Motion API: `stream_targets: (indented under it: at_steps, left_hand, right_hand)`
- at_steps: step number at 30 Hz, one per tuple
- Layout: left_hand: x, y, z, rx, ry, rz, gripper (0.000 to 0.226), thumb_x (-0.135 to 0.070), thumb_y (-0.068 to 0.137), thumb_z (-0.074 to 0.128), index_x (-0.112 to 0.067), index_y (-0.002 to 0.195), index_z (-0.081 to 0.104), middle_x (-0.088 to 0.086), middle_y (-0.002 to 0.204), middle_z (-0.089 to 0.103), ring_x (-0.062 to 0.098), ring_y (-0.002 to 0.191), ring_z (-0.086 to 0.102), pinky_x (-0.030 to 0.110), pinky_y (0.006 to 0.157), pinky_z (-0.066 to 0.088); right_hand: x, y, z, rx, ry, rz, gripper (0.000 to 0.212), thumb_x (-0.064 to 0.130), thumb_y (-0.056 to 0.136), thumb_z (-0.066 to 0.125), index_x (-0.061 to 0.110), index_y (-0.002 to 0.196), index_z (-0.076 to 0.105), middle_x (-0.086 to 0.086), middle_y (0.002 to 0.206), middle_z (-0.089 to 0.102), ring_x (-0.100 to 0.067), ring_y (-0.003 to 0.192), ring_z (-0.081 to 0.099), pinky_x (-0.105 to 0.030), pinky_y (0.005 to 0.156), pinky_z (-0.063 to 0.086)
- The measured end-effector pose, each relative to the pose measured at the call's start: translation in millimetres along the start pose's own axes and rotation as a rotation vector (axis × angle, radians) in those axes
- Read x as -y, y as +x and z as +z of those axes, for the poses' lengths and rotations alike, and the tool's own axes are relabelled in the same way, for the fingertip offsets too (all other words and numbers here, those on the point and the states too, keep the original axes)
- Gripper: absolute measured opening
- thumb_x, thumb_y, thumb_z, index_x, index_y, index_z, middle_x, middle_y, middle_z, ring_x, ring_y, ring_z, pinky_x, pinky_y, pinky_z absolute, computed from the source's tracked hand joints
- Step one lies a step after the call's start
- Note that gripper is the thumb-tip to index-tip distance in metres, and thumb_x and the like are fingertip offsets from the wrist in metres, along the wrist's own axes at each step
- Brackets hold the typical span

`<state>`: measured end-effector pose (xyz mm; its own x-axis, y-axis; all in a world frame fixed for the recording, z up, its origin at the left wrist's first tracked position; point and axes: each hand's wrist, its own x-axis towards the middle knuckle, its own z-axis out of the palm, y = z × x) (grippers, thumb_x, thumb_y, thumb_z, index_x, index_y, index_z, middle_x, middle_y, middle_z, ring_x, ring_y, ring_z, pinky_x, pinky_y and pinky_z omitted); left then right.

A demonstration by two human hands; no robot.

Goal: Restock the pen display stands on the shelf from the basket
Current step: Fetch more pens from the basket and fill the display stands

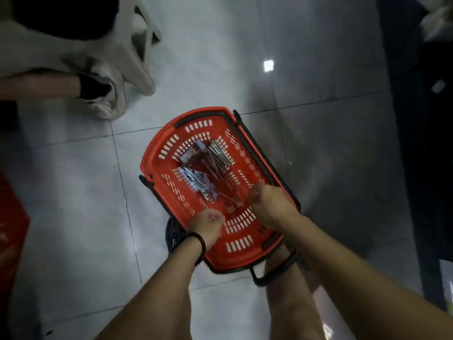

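Far to the left of the red basket (157, 153), a red object (12, 229) sits at the frame edge. Up and left of the basket stands a white plastic stool (137, 57), with another person's foot (93, 87) beside it. The basket rests on the grey tiled floor (73, 192) and holds a blue-and-white bundle of packaged pens (196, 185), a small box (190, 154) and loose dark pens (218, 158). Your left hand (207, 223), with a dark wristband (198, 241), is over the basket's near end. Your right hand (269, 202) is over its right rim. Both hands are blurred with fingers turned down, so I cannot tell whether either grips anything. Dark shelving (421, 168) runs to the right of the basket.
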<state>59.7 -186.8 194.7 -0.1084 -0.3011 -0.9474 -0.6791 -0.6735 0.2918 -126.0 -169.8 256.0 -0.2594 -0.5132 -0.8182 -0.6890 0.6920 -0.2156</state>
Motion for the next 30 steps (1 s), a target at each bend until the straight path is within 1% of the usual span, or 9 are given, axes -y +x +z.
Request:
stream_targets:
  at_steps: [5, 9, 13, 17, 21, 23, 25, 27, 30]
  left_hand:
    - [-10, 145, 58, -0.085, 0.016, 0.026, 0.01, -0.022, 0.096, 0.062, -0.022, 0.091, 0.07, -0.004, 0.085, 0.07, 0.022, 0.089, 0.067, 0.024, 0.077, 0.055]
    - [13, 245, 75, -0.209, 0.069, -0.077, 0.027, -0.032, 0.094, 0.058, -0.022, 0.108, 0.079, 0.007, 0.112, 0.077, 0.029, 0.106, 0.07, 0.038, 0.094, 0.056]
    - [25, 309, 97, -0.292, 0.098, -0.209, 0.043, -0.035, 0.104, 0.051, -0.012, 0.14, 0.06, 0.016, 0.147, 0.057, 0.035, 0.134, 0.054, 0.038, 0.111, 0.042]
    - [43, 352, 129, -0.239, 0.231, -0.274, 0.063, -0.052, 0.107, 0.036, -0.012, 0.156, 0.037, 0.014, 0.163, 0.036, 0.032, 0.148, 0.037, 0.04, 0.12, 0.028]
    - [57, 362, 146, -0.384, 0.19, -0.24, 0.047, -0.041, 0.106, 0.042, -0.012, 0.141, 0.052, 0.014, 0.146, 0.055, 0.031, 0.135, 0.052, 0.039, 0.111, 0.039]
    - [58, 362, 149, -0.463, 0.05, -0.26, 0.039, -0.033, 0.105, 0.048, -0.011, 0.136, 0.053, 0.016, 0.134, 0.062, 0.033, 0.124, 0.059, 0.04, 0.103, 0.044]
    - [51, 355, 147, -0.514, -0.142, -0.235, 0.033, -0.037, 0.107, 0.046, -0.011, 0.123, 0.057, 0.012, 0.113, 0.069, 0.029, 0.103, 0.065, 0.036, 0.089, 0.047]
    - [39, 351, 138, -0.584, -0.218, -0.209, 0.033, -0.04, 0.108, 0.044, -0.011, 0.108, 0.061, 0.004, 0.097, 0.068, 0.022, 0.09, 0.066, 0.027, 0.076, 0.041]
    - [16, 368, 112, -0.7, -0.166, -0.133, 0.039, -0.025, 0.11, 0.04, 0.0, 0.139, 0.047, 0.017, 0.133, 0.06, 0.033, 0.122, 0.058, 0.023, 0.08, 0.033]
  right_hand:
    - [-36, 136, 24, 0.206, -0.148, -0.117, 0.039, 0.027, 0.102, 0.056, 0.012, 0.139, 0.06, -0.018, 0.135, 0.068, -0.039, 0.123, 0.065, -0.041, 0.102, 0.053]
    - [-56, 212, 87, 0.294, 0.038, -0.166, 0.048, 0.039, 0.089, 0.071, 0.019, 0.132, 0.067, -0.004, 0.126, 0.073, -0.026, 0.119, 0.069, -0.036, 0.106, 0.053]
    - [-78, 264, 143, 0.414, 0.122, -0.011, 0.044, 0.018, 0.107, 0.059, 0.002, 0.148, 0.053, -0.013, 0.148, 0.057, -0.032, 0.138, 0.054, -0.032, 0.111, 0.041]
    - [-101, 287, 186, 0.314, 0.261, 0.138, 0.052, 0.041, 0.112, 0.047, 0.012, 0.154, 0.051, -0.01, 0.161, 0.048, -0.03, 0.147, 0.045, -0.039, 0.123, 0.032]
    - [-110, 298, 205, 0.371, 0.366, 0.242, 0.05, 0.039, 0.115, 0.035, 0.014, 0.156, 0.048, -0.01, 0.16, 0.048, -0.026, 0.144, 0.047, -0.039, 0.121, 0.034]
    - [-108, 302, 207, 0.311, 0.394, 0.223, 0.037, 0.032, 0.112, 0.04, 0.016, 0.132, 0.067, -0.011, 0.137, 0.065, -0.022, 0.119, 0.061, -0.038, 0.105, 0.044]
    - [-109, 306, 213, 0.209, 0.45, 0.236, 0.025, 0.028, 0.103, 0.048, 0.021, 0.11, 0.071, -0.009, 0.118, 0.072, -0.024, 0.104, 0.066, -0.04, 0.093, 0.05]
    - [-100, 300, 205, 0.267, 0.508, 0.225, 0.028, 0.024, 0.11, 0.042, 0.017, 0.122, 0.067, -0.01, 0.127, 0.069, -0.02, 0.101, 0.062, -0.034, 0.087, 0.047]
    - [-92, 296, 188, 0.364, 0.523, 0.182, 0.043, 0.028, 0.117, 0.03, 0.009, 0.149, 0.051, -0.013, 0.146, 0.059, -0.018, 0.113, 0.063, -0.026, 0.093, 0.05]
